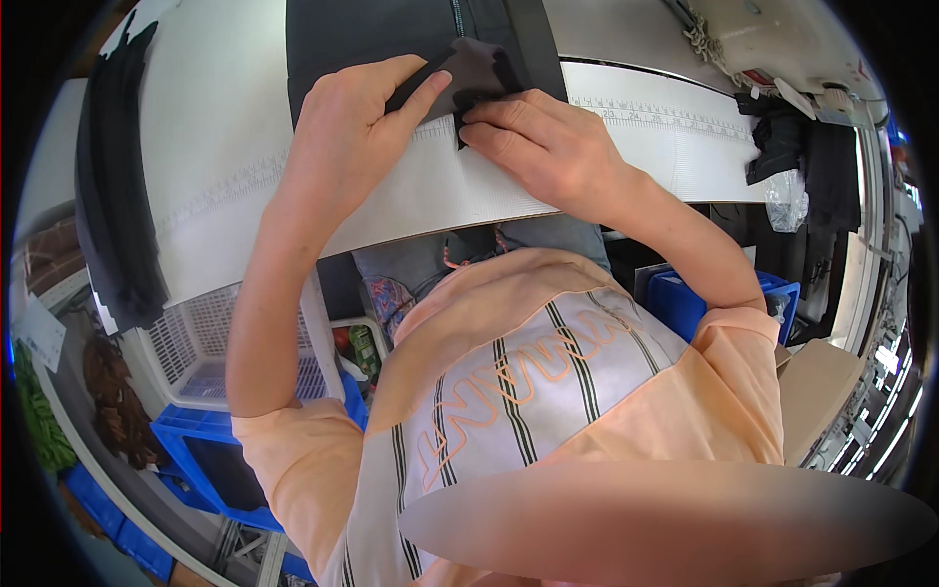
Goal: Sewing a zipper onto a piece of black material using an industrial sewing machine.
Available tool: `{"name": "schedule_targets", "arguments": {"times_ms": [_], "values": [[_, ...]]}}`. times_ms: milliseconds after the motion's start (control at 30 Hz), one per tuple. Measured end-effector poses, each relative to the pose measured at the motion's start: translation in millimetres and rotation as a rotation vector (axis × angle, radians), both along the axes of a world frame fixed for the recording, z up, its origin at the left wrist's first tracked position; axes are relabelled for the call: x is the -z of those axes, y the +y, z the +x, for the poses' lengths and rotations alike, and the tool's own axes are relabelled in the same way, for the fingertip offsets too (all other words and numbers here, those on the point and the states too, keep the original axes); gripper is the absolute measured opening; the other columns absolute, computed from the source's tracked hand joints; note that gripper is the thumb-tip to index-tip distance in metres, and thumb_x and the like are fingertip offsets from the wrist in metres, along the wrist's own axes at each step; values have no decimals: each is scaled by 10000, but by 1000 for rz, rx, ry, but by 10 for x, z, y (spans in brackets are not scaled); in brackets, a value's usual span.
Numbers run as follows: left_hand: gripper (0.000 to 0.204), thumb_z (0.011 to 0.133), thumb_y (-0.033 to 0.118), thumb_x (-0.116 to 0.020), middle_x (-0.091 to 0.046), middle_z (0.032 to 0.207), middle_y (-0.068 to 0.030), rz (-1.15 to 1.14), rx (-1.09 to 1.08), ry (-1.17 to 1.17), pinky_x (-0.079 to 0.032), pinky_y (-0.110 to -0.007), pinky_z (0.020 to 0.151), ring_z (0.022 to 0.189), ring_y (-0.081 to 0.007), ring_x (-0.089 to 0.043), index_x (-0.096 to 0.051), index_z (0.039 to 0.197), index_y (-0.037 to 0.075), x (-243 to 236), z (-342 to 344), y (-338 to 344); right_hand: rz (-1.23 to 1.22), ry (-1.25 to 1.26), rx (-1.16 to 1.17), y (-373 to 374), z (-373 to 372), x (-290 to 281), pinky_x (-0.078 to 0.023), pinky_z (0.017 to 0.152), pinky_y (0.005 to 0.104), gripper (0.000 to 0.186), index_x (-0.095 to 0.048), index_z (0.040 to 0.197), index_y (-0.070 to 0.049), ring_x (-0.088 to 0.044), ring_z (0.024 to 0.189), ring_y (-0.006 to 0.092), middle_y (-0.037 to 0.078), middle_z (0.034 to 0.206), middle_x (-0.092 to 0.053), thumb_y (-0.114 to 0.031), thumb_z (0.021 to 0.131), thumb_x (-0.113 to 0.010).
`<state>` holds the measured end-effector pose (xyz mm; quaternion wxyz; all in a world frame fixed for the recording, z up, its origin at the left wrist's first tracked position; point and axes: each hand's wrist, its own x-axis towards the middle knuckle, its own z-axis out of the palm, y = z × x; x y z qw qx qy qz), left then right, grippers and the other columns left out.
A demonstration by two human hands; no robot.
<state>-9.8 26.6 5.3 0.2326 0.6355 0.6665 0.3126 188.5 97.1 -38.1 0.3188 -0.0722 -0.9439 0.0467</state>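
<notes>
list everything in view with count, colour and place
dark cloth: count unclear, black, upper middle
worktop: one, white, upper part
ruler scale: one, grey, on worktop
other cloth: several pieces, black, worktop ends
plastic bag: one, clear, far right
basket: one, white, lower left
crates: several, blue, below worktop
cardboard: one piece, brown, lower right
bundle: one, green, far left
heap: one, brown, far left
machine: one, pale, upper right
shirt: one, peach, lower middle
left grip: one, bare, pinching dark cloth
right grip: one, bare, pinching dark cloth

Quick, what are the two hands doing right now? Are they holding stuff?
Left hand: closed, pinching the dark cloth between thumb and fingers.
Right hand: closed, fingertips pinching the near edge of that dark cloth.
</notes>
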Motion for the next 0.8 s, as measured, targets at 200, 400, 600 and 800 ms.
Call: {"name": "schedule_targets", "arguments": {"times_ms": [200,400,600,800], "values": [[268,911,241,-657,-547,643,-202,33,-65,-42,-402,-353,531,511,-297,-440,-680,1007,-7,-31,11,-43,66,126,-16,35,-5,35,-555,667,278,182,-665,876,-45,-663,859,197,50,912,-660,-76,699,-642],[273,915,244,-655,-543,633,-200,53,-37,-42,-396,-343,525,503,-278,-424,-681,1015,-8,-37,8,-41,14,78,-36,21,26,30,-559,656,294,194,-667,886,-29,-666,827,205,66,919,-657,-70,698,-639],[229,902,199,-656,-594,673,-179,-34,-40,-18,-450,-336,568,533,-287,-490,-685,1016,3,-86,38,-102,-40,-65,-26,-60,109,-23,-564,734,328,250,-657,960,4,-659,934,261,122,1010,-650,-106,735,-654],[470,647,71,-721,-618,1199,-47,216,166,325,-430,-442,964,1077,-257,-569,-673,1113,39,156,245,-422,-115,-164,91,-393,331,19,-493,976,463,393,-662,1016,13,-599,1136,338,177,1159,-643,-273,760,-749]]}}
